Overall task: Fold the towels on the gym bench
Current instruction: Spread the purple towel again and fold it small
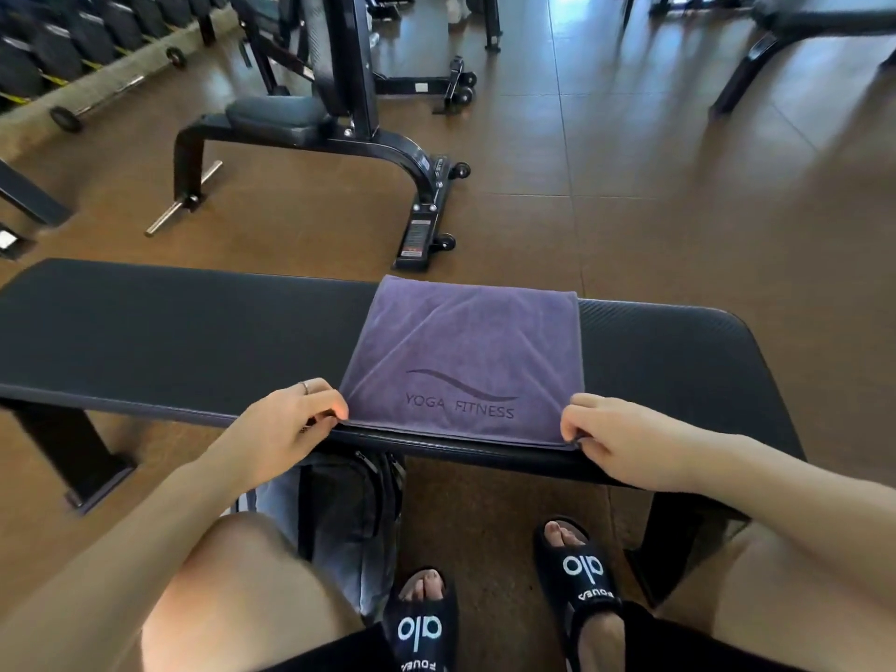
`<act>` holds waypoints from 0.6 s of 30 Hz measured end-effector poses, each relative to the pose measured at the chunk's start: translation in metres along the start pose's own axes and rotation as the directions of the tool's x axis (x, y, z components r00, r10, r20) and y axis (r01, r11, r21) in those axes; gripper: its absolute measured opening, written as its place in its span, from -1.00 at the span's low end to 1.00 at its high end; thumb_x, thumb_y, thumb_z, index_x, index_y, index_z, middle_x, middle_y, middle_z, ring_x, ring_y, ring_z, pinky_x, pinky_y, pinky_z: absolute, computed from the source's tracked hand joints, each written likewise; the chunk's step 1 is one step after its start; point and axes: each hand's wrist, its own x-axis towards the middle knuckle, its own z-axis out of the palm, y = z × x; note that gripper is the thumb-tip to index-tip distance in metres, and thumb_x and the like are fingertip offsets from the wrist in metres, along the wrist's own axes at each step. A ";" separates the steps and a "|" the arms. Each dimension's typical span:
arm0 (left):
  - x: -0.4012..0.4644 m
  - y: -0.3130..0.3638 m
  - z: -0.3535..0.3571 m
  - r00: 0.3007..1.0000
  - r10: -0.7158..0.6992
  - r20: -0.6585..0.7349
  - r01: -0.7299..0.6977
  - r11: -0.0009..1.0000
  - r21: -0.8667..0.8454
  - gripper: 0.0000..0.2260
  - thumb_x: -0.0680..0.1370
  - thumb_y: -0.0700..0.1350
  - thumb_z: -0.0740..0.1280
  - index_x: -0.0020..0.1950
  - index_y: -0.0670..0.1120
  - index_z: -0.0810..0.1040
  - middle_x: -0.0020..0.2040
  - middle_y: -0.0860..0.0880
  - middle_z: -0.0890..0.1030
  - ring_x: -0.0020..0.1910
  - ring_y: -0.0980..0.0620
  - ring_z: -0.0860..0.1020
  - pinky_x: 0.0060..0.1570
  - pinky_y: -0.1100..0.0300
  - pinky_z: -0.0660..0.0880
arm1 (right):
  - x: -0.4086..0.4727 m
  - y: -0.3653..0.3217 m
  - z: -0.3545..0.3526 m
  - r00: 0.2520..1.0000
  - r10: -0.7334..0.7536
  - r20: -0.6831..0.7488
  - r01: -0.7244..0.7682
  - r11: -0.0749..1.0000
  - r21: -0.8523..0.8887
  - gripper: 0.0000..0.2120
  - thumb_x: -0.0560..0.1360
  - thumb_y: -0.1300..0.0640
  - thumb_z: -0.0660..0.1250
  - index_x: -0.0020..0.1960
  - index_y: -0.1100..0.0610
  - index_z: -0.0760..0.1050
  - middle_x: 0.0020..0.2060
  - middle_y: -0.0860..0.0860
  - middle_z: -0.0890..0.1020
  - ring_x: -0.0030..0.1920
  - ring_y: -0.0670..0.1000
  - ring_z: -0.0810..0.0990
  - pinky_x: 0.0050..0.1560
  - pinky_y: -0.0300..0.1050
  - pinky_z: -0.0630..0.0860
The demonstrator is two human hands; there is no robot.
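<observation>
Brown gym flooring [630, 196] spreads out behind everything, with a weight machine's black frame [339, 138] standing on it beyond the work surface and a rack of dumbbells [63, 46] along the far left wall. Nearer, the long black padded gym bench [169, 332] runs across the view, and on its right half lies the one towel in sight, a purple towel [460, 351] printed with "YOGA FITNESS", spread flat and reaching from the bench's far edge to its near edge. It looks already doubled, since a second layer shows along the near hem. Under the bench a dark bag [349, 506] sits on the floor beside the person's sandalled feet. The left hand [291, 419] pinches the towel's near left corner with curled fingers, and the right hand [616, 438] pinches the near right corner the same way, both right at the bench's lip. The biggest risk, as I judge it, is the layers parting: if either pinch catches only the top layer, lifting for the next fold would drag the sheets out of line and skew the edges. Next, the smooth pad may let the whole towel slide toward the person when pulled, so it slips off the near edge onto the bag. Smallest, uneven lift between the two hands would leave a crooked crease across the print.
</observation>
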 end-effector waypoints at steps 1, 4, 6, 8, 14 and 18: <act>-0.001 0.002 -0.002 1.000 0.001 0.022 -0.002 1.000 0.030 -0.80 0.61 -0.16 0.34 0.03 0.19 0.53 0.04 0.25 0.50 -0.20 0.14 0.57 -0.17 0.07 0.56 | -0.001 0.000 0.001 1.000 0.004 0.008 -0.004 1.000 -0.004 -0.82 0.62 0.15 0.20 -0.05 -0.14 0.38 -0.03 -0.19 0.45 -0.06 -0.15 0.48 -0.05 -0.30 0.40; -0.002 0.010 -0.009 0.996 0.022 0.083 -0.031 0.994 0.102 -0.81 0.56 -0.17 0.37 0.01 0.15 0.53 0.01 0.23 0.49 -0.28 0.13 0.53 -0.25 0.14 0.51 | -0.003 -0.005 -0.006 0.998 0.006 0.066 -0.006 1.000 0.002 -0.87 0.57 0.12 0.27 -0.05 -0.12 0.44 -0.05 -0.19 0.48 -0.07 -0.15 0.50 -0.05 -0.28 0.45; 0.002 0.019 -0.019 0.992 0.029 0.119 -0.048 0.986 0.159 -0.85 0.50 -0.09 0.34 0.02 0.14 0.52 0.00 0.21 0.51 -0.27 0.08 0.55 -0.26 0.13 0.51 | -0.002 -0.006 -0.019 0.993 -0.004 0.122 0.002 1.000 0.012 -0.92 0.49 0.05 0.37 -0.04 -0.10 0.51 -0.07 -0.18 0.53 -0.11 -0.18 0.53 -0.07 -0.31 0.48; 0.015 0.031 -0.028 0.997 0.003 0.077 -0.016 0.984 0.177 -0.81 0.48 0.01 0.26 0.09 0.14 0.51 0.03 0.19 0.52 -0.19 0.06 0.56 -0.18 0.08 0.55 | 0.006 -0.008 -0.033 0.998 -0.014 0.062 0.008 0.996 0.086 -0.87 0.44 -0.03 0.42 -0.03 -0.08 0.57 -0.13 -0.18 0.60 -0.16 -0.20 0.56 -0.09 -0.33 0.49; 0.102 0.078 0.001 0.989 -0.150 -0.017 0.151 0.982 0.111 -0.51 0.71 0.08 0.07 0.64 0.00 0.17 0.61 -0.04 0.25 0.55 -0.06 0.27 0.50 0.01 0.25 | 0.079 -0.048 -0.014 0.965 0.095 -0.244 -0.125 0.986 -0.112 -0.44 0.66 -0.18 0.04 0.59 0.02 0.13 0.54 0.06 0.25 0.52 0.14 0.23 0.51 0.11 0.18; 0.133 0.075 0.040 0.940 -0.333 0.080 0.319 0.936 0.147 -0.49 0.73 0.12 -0.10 0.68 0.07 -0.08 0.68 -0.01 -0.12 0.65 -0.03 -0.14 0.60 0.01 -0.17 | 0.101 -0.049 0.031 0.891 0.263 -0.370 -0.317 0.944 -0.093 -0.39 0.66 -0.21 -0.17 0.63 0.02 -0.09 0.62 0.07 -0.04 0.61 0.12 -0.08 0.59 0.13 -0.13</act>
